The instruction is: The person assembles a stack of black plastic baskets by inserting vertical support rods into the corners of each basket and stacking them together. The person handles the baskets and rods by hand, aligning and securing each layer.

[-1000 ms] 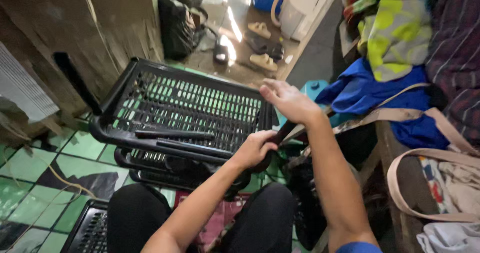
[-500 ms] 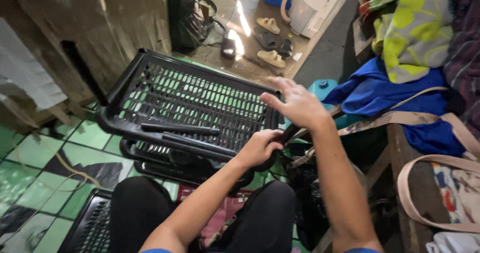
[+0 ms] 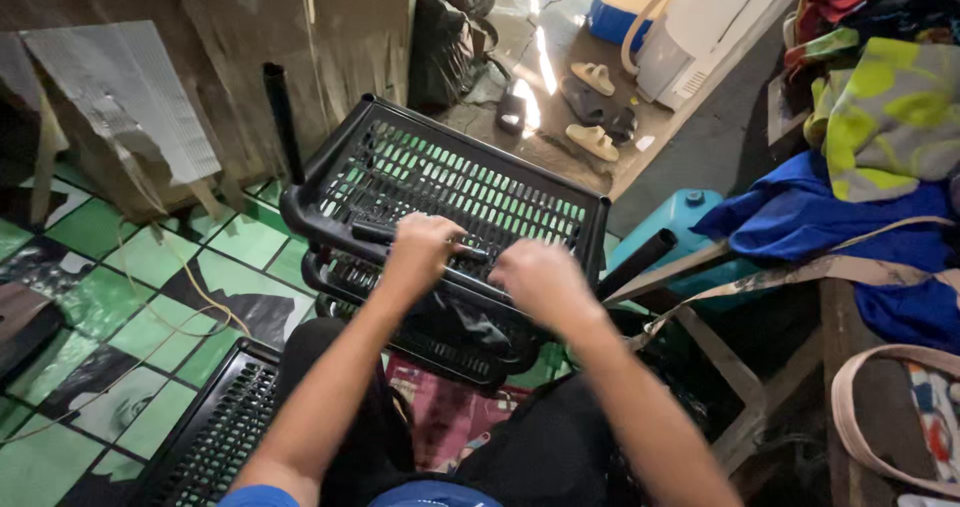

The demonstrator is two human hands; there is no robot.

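Observation:
A black slotted plastic shelf rack (image 3: 470, 182) with stacked tiers stands tilted on the floor in front of my knees. A short black tube (image 3: 370, 234) lies across its top tier. My left hand (image 3: 422, 249) is closed around that tube near its middle. My right hand (image 3: 540, 279) sits just to the right, fingers curled down over the rack's near rim. One black post (image 3: 278, 117) stands up at the rack's far left corner, and another (image 3: 640, 255) sticks out at its right corner.
A loose black shelf tray (image 3: 205, 442) lies on the green tiled floor (image 3: 150, 257) at lower left. A blue container (image 3: 678, 219), blue cloth (image 3: 830, 222) and a wooden bench are to the right. Sandals (image 3: 595, 139) lie beyond, against a rough wooden wall (image 3: 330, 27).
My right hand came down from the air above the right corner onto the rack's near rim. My left hand shifted left onto the tube. The view moved closer over the rack.

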